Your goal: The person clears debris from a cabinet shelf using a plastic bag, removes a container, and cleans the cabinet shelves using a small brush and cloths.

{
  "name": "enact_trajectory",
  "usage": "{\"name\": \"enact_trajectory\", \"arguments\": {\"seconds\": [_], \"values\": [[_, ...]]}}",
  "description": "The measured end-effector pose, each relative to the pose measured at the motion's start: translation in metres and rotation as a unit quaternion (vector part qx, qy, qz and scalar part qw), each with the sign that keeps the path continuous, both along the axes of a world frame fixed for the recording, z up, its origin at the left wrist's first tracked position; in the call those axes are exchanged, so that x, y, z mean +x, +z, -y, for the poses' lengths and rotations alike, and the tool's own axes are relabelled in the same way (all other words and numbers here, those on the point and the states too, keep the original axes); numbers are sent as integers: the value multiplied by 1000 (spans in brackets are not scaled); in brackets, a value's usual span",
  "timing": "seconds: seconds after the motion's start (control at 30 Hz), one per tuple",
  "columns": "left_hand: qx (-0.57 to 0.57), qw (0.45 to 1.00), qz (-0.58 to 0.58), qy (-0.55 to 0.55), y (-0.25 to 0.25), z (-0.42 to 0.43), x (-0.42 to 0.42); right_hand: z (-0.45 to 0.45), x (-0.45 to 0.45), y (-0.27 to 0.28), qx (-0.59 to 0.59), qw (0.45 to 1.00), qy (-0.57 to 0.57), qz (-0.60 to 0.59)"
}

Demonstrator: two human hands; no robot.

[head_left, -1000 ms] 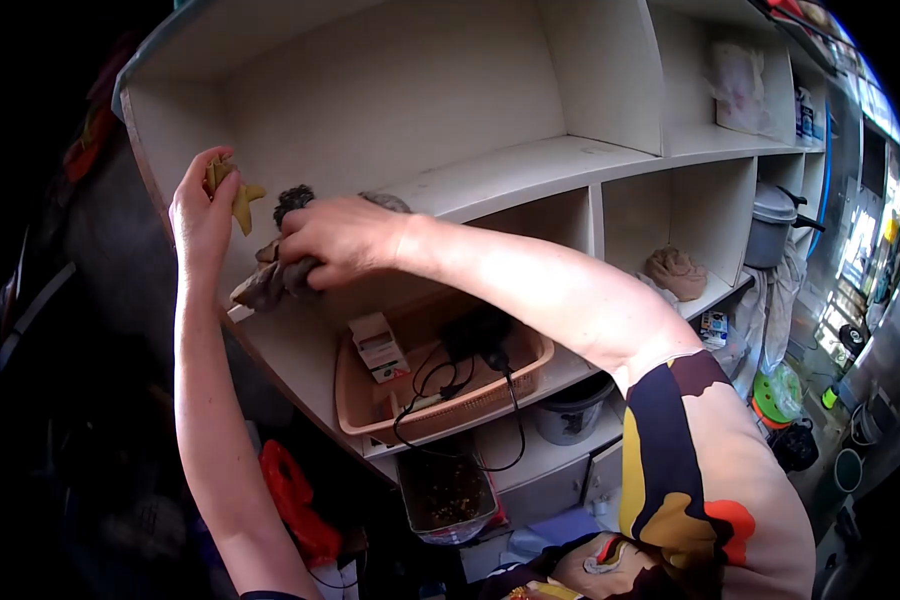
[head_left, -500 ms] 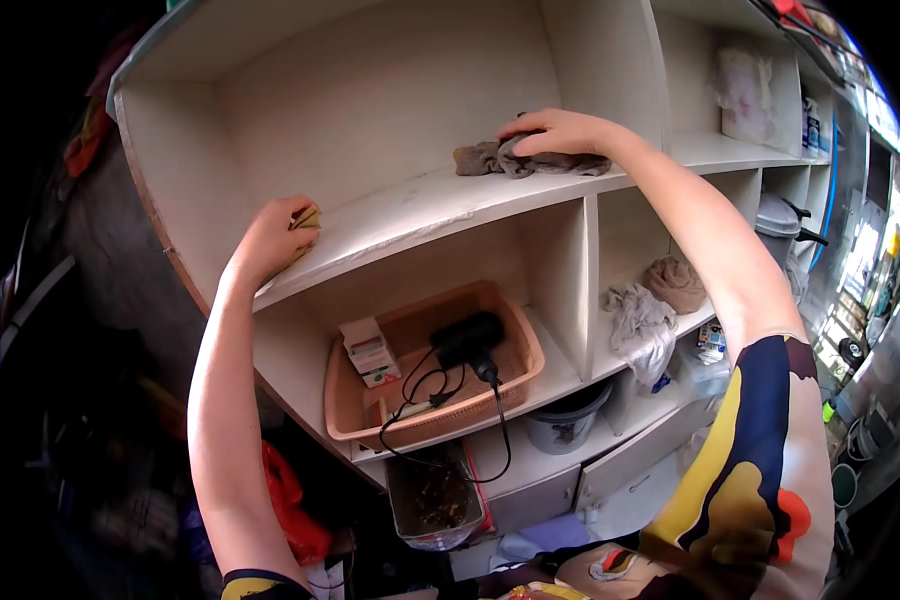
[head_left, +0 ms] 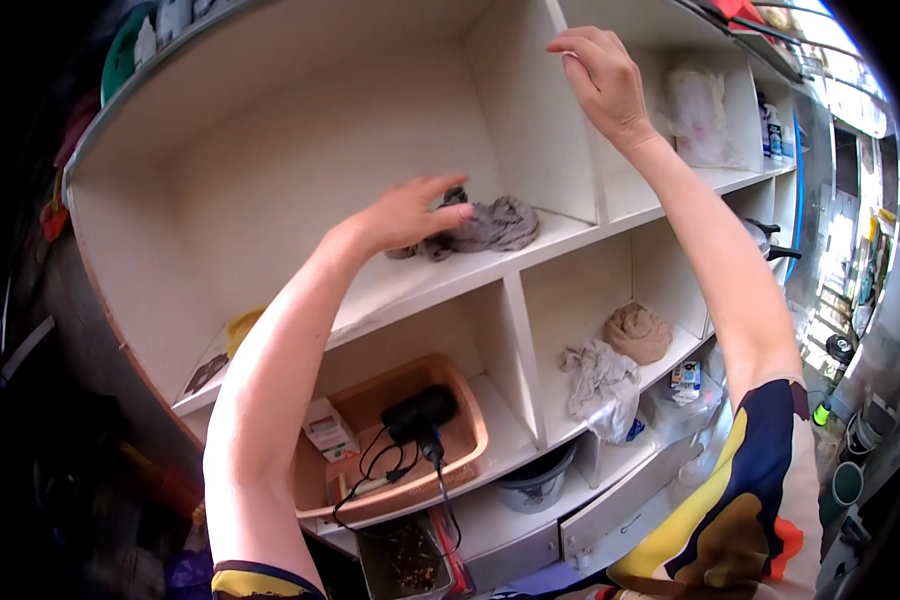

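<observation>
My left hand is open, fingers spread, at the near side of a crumpled grey cloth on the upper shelf. It overlaps the cloth in view; whether it touches is unclear. Behind my left forearm, a yellow cloth or sponge lies at the shelf's left end, partly hidden. Up on the right, my right hand has its bent fingers and thumb closed at the front edge of the upright shelf divider. Its palm side is partly hidden.
Below, an orange basket holds a black hair dryer and a white box. White and beige cloths lie in the lower right compartment. A grey bucket stands underneath. A plastic bag sits upper right.
My left hand has let go of the yellow cloth or sponge and moved right to the grey cloth. My right hand has left the grey cloth and risen to the divider. The view has shifted.
</observation>
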State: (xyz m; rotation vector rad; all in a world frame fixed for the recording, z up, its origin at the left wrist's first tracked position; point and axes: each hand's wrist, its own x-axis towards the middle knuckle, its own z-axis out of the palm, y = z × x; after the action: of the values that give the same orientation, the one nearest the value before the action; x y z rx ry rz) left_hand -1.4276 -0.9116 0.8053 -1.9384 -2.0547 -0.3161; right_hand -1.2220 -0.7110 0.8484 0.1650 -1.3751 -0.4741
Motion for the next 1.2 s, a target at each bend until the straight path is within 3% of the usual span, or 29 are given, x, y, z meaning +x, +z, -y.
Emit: {"name": "enact_trajectory", "arguments": {"seconds": [0.17,0.27,0.33,0.4,0.53,0.57,0.6,0.67,0.77,0.83,0.87,0.9,0.97,1.0,1.03,1.07,1.13,1.2], "values": [[-154,983,103,-8,-8,-63,18,-31,-2,-22,-119,986,96,-59],[-163,974,148,-53,-7,-62,36,-60,-28,-38,-159,972,167,-39],[-74,981,30,-177,-16,-73,32,-39,-36,-49,-193,951,241,-27],[26,967,22,-254,-24,-80,55,-31,-40,-55,-227,923,311,-2],[152,960,75,-225,-33,-118,70,-34,-38,-55,-209,932,295,-1],[219,947,136,-194,-30,-128,60,-33,-38,-56,-209,936,282,-2],[284,924,195,-163,-23,-135,55,-31,-39,-56,-204,936,287,-2],[416,880,198,-115,9,-143,53,-30,-37,-57,-218,937,273,2],[506,813,283,-49,75,-165,31,-29,-37,-59,-219,943,249,-5],[620,695,354,-87,112,-187,16,-28,-36,-59,-216,947,237,-12],[623,694,351,-89,130,-202,9,-27,-36,-60,-221,947,233,-15],[597,641,456,-160,142,-206,18,-27,-36,-62,-228,947,227,-16],[576,635,492,-155,137,-214,52,-29,-37,-63,-226,949,220,-18],[586,686,424,-78,121,-194,97,-30,-38,-62,-227,950,213,-22],[560,699,410,-175,119,-194,91,-29,-38,-61,-224,950,216,-24],[561,699,408,-174,114,-193,84,-27,-37,-62,-231,945,229,-17],[582,736,245,-244,113,-191,74,-25,-36,-61,-232,942,241,-12],[581,743,231,-239,120,-203,52,-26,-34,-61,-219,947,236,-10]]}}
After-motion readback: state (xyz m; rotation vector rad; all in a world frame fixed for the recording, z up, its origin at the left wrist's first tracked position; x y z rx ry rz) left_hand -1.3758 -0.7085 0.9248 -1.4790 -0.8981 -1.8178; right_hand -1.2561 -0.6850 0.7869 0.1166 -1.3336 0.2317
